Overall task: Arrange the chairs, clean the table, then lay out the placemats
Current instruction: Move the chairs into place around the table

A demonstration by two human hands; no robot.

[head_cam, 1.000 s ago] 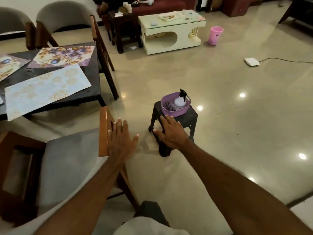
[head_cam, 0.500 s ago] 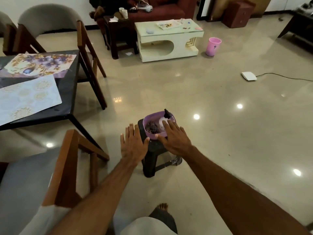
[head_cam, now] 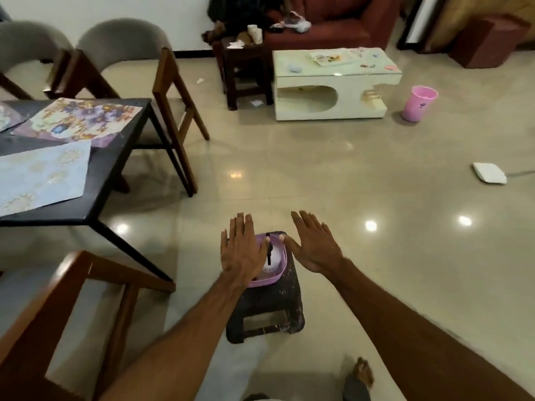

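Note:
A purple basket (head_cam: 277, 275) with a white spray bottle (head_cam: 273, 257) in it stands on a small black stool (head_cam: 278, 308) on the floor. My left hand (head_cam: 241, 253) hovers flat over the basket's left half, fingers straight. My right hand (head_cam: 314, 244) is spread just to the right of it, holding nothing. The black table (head_cam: 95, 180) at left carries a pale blue placemat (head_cam: 43, 176) and a purple floral placemat (head_cam: 78, 120). A wooden chair (head_cam: 58, 314) stands at lower left; two grey-backed chairs (head_cam: 127, 44) stand behind the table.
A cream coffee table (head_cam: 335, 82), a dark side table (head_cam: 246, 70) and a red sofa (head_cam: 333, 21) line the back. A pink bucket (head_cam: 419, 104) and a white device (head_cam: 489, 173) with a cable lie on the glossy floor at right. My foot (head_cam: 362, 374) is at the bottom.
I have stepped closer to the stool, which now sits right under my hands. My left hand has moved from beside the chair to over the basket; my right hand has lifted off the stool.

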